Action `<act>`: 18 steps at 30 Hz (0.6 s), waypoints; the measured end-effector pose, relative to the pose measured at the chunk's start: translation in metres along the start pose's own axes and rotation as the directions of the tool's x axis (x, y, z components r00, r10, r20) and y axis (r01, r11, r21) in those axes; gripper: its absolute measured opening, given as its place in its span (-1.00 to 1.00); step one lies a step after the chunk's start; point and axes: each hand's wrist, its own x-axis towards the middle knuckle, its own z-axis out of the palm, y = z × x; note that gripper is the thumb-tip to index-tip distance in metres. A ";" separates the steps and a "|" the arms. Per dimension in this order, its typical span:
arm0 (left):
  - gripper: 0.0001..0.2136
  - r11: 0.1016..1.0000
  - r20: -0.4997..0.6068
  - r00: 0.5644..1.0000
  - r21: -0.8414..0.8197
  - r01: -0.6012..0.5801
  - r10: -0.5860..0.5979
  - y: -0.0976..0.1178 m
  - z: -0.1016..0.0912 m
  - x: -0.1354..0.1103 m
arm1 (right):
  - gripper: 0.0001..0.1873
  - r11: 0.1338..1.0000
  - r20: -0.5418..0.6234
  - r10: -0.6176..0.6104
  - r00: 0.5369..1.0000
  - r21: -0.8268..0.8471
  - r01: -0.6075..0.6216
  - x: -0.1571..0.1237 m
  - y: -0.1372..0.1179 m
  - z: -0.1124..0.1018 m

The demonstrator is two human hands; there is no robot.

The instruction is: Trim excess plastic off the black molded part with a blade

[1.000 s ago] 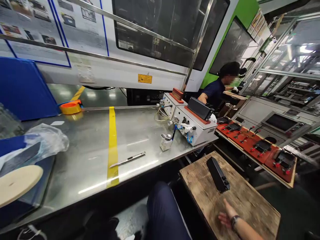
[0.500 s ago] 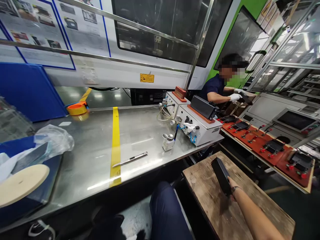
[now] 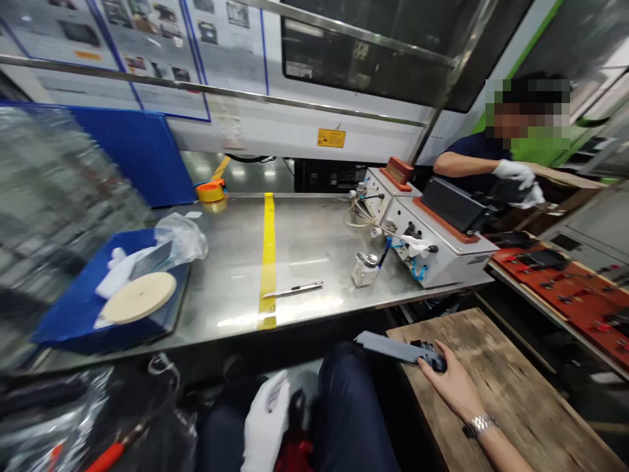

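Right fingers [image 3: 432, 367]: clamped on the end of the dark part [image 3: 393, 349], which is lifted off the wooden board [image 3: 501, 380] and juts left over the lap.
Right hand [image 3: 452, 387]: bare, with a wristwatch.
Left hand [image 3: 265, 419]: gloved, low by the knees; whether its fingers are together or apart cannot be told.
Step, as judged: carrying the part toward the steel bench [image 3: 304, 262].
Next move needs: a steady level grip and clearance over the bench edge.

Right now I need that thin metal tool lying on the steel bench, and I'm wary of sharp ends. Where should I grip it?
Probably pinch the metal tool at mid-shaft, coming from above with fingers across its width. It lies flat and alone on the steel bench, just right of the yellow stripe. Which end is sharp cannot be told.
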 end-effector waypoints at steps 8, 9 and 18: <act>-0.69 0.795 0.195 0.938 0.498 -0.345 0.285 0.090 0.009 -0.048 | -0.16 0.548 0.288 -0.805 0.518 0.031 0.836 -0.087 -0.192 0.045; -0.77 0.787 0.158 0.963 0.554 -0.270 0.219 0.087 0.002 -0.050 | -0.17 0.503 0.308 -0.832 0.461 0.067 0.862 -0.093 -0.207 0.049; -0.56 0.992 0.087 0.994 -0.096 0.079 -0.071 0.102 -0.093 -0.081 | -0.53 0.338 0.265 -0.902 0.341 -0.061 0.939 0.019 -0.301 0.122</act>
